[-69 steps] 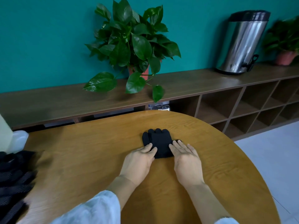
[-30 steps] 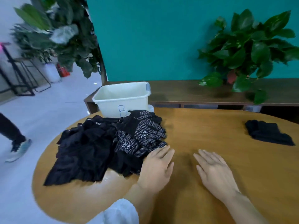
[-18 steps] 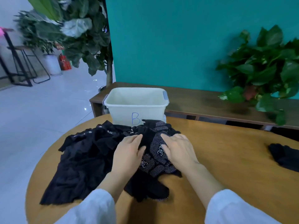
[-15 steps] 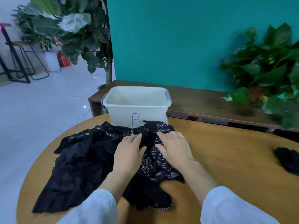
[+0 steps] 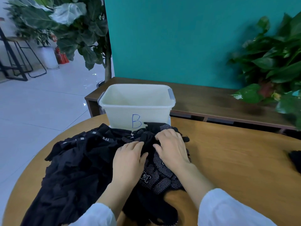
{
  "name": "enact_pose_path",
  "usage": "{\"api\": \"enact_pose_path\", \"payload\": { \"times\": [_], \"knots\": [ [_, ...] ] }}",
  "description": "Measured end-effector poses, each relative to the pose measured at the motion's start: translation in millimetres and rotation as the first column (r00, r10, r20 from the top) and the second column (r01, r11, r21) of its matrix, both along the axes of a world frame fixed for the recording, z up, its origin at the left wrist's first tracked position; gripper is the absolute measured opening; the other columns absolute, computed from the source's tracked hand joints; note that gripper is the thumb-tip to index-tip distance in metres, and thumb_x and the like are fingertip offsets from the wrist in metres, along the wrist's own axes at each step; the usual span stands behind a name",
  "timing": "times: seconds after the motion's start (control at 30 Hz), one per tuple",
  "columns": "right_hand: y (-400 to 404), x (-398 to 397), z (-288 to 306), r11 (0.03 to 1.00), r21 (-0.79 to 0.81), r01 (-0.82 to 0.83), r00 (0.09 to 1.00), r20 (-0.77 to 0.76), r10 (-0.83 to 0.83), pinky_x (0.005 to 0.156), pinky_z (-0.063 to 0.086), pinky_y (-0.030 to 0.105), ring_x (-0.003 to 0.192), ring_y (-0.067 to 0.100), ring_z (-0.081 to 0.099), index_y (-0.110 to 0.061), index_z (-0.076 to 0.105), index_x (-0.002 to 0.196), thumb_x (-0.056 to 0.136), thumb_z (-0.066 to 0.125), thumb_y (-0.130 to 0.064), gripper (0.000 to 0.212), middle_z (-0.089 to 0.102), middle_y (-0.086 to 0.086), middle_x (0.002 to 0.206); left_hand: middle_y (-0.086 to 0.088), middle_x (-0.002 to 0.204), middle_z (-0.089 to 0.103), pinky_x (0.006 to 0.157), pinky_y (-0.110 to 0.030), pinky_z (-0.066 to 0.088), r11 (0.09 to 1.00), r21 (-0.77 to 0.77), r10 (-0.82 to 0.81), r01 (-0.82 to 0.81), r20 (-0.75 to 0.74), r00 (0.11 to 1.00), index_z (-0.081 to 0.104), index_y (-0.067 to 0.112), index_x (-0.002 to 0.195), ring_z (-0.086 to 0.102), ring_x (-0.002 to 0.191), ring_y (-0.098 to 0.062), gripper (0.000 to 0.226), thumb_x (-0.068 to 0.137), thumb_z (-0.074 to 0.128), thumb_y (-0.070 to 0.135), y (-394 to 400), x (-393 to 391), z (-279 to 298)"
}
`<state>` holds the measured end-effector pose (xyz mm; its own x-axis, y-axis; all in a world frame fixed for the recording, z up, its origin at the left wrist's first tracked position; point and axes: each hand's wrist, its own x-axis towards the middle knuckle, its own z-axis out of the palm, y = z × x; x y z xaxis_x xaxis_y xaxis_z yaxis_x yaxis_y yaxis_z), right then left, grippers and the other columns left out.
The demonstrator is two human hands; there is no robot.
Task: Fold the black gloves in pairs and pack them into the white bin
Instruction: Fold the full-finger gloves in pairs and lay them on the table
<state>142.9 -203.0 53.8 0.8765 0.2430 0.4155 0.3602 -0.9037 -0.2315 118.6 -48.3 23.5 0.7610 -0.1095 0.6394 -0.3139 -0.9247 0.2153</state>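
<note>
Both hands were on the pile of black gloves (image 5: 78, 167), which covered the table (image 5: 236, 160) from about 7 to 11 o'clock of the view's centre. The left hand (image 5: 128, 162) lay palm-down on the pile, fingers stretched forward and close together, their tips touching a raised black fold (image 5: 146, 141); whether the thumb pinched the fold could not be told. The right hand (image 5: 171, 147), just beside it at 3 o'clock, had its fingers curled over the dotted gloves (image 5: 156, 178), the fingertips (image 5: 160, 136) bunching the same fold. A grey printed mark showed on a dotted glove between the wrists.

The white bin (image 5: 136, 110), marked with a blue "B", stood at 12 o'clock of the hands, touching the pile's far edge. No gloves were seen inside it.

A folded black pair (image 5: 295, 160) lay well apart at 3 o'clock, cut by the frame edge. White sleeves (image 5: 228, 209) covered both forearms.
</note>
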Motion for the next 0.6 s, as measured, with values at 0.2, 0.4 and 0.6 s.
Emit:
{"api": "enact_pose_path", "payload": {
  "times": [0.2,0.4,0.6],
  "knots": [
    [-9.8,-36.0,23.5,0.992,0.118,0.036,0.999,-0.009,-0.035,0.09,0.033,0.026,0.093,0.016,0.05,-0.018,0.062,0.095,0.094,0.058,-0.027,0.009,0.058,-0.009,0.084,0.002,0.093,0.071,0.074,-0.036,0.053,0.99,-0.133,-0.057,0.049,-0.06,0.997,0.073,0.016,0.081,0.067,0.086,-0.025,0.02,0.067,0.086,0.015,-6.0,-19.1,21.5],
    [-38.8,-83.3,51.8,0.936,0.328,0.126,0.988,-0.123,-0.09,0.067,0.039,0.03,0.086,0.018,0.059,-0.031,0.056,0.08,0.088,0.066,-0.032,0.013,0.065,-0.009,0.076,0.011,0.084,0.068,0.08,-0.03,0.051,0.795,-0.589,-0.336,0.146,-0.226,0.914,0.065,0.023,0.09,0.064,0.081,-0.007,0.012,0.085,0.07,0.013,-18.7,-56.9,54.3],
    [-71.3,-137.3,82.5,0.766,0.627,0.139,0.986,-0.159,-0.049,0.071,0.054,0.037,0.071,0.018,0.066,-0.023,0.066,0.077,0.083,0.073,-0.016,0.012,0.07,-0.008,0.07,0.001,0.089,0.076,0.087,-0.034,0.056,0.498,-0.856,-0.513,0.14,-0.16,0.844,0.076,0.014,0.095,0.072,0.088,-0.016,0.013,0.087,0.07,0.006,-41.7,-101.2,98.7]
  ]
}}
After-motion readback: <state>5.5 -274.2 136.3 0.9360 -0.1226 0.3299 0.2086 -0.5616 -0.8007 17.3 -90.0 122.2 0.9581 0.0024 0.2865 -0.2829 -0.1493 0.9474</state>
